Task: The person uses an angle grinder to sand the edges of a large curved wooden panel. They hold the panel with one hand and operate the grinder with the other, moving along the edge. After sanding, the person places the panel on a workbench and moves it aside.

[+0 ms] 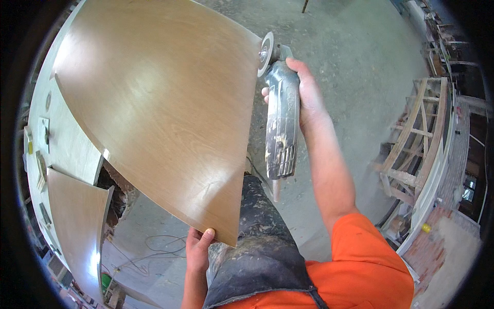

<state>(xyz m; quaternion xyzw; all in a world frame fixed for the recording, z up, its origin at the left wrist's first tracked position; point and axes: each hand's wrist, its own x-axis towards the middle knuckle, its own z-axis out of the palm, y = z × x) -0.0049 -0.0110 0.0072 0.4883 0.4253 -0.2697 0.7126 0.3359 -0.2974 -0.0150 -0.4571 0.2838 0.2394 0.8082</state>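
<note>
A large glossy brown wood-grain panel (164, 103) reaches from over a pale table (69, 121) at left, its pointed near corner by the person's body. At its right edge is an angle grinder (282, 123), the disc touching or just beside the wood; I cannot tell which. Grey floor (360, 67) stretches right to a wooden frame (419, 131). The right hand (307, 92) wraps the grinder's body; the left hand (198, 250) pinches the panel's near edge, thumb on top.

Between the right forearm (333, 172) and the wooden frame (436, 131), a hand could pass over the floor (373, 87). Leftward, the angle grinder (282, 110) and large wooden panel (164, 108) block the way; a smaller panel (77, 221) stands beyond.
</note>
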